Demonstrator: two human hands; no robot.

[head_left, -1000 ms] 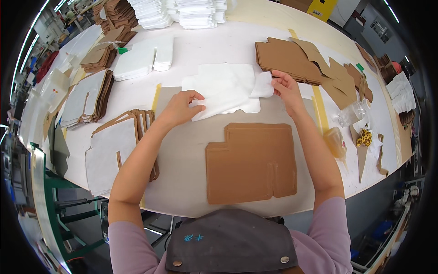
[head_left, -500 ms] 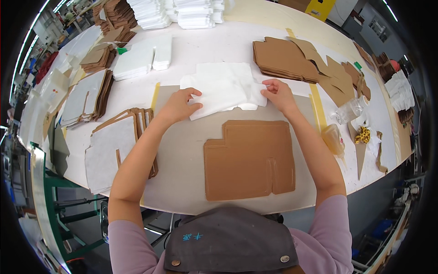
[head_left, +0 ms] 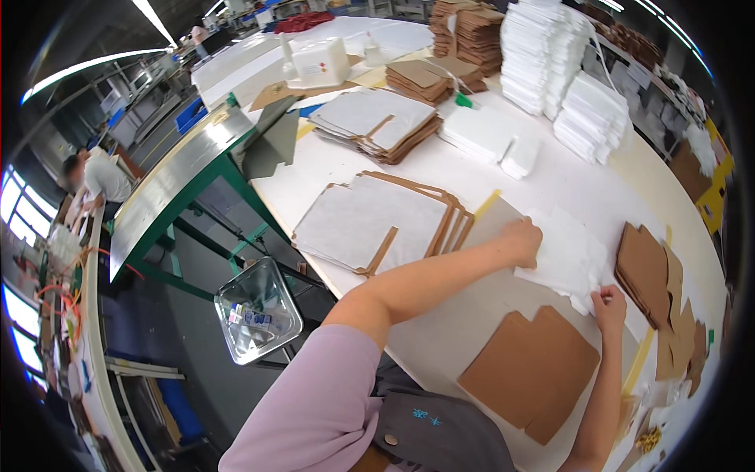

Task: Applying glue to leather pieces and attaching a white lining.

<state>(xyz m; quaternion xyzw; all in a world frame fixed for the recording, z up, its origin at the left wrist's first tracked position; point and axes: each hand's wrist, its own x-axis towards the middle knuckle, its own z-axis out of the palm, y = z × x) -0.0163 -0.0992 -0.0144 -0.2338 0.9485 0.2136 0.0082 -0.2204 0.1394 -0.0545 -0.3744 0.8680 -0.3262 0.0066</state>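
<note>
A thin, soft white sheet (head_left: 562, 256) with a cut outline lies on the grey work mat beyond my apron. At its left edge my left hand (head_left: 523, 242) is closed, fingers curled onto the sheet and fingertips mostly hidden. My right hand (head_left: 608, 307) pinches the sheet's near right corner between thumb and fingers. Between my forearms a flat brown panel (head_left: 531, 370), with a notch and a slit, lies on the grey mat (head_left: 440, 338), touched by neither hand.
Left of the mat are stacked brown panels with pale facing (head_left: 370, 216) and a similar pile (head_left: 377, 118) beyond. Tall white stacks (head_left: 543, 59) stand at the back. Brown pieces (head_left: 641, 271) lie right. A metal tray (head_left: 258, 311) sits below the table's left edge; a person (head_left: 106, 177) is far left.
The view has swung left, bringing the metal tray and far person into sight. My left fingers, spread at the sheet's edge before, are now curled. The brown panel stays on the mat.
</note>
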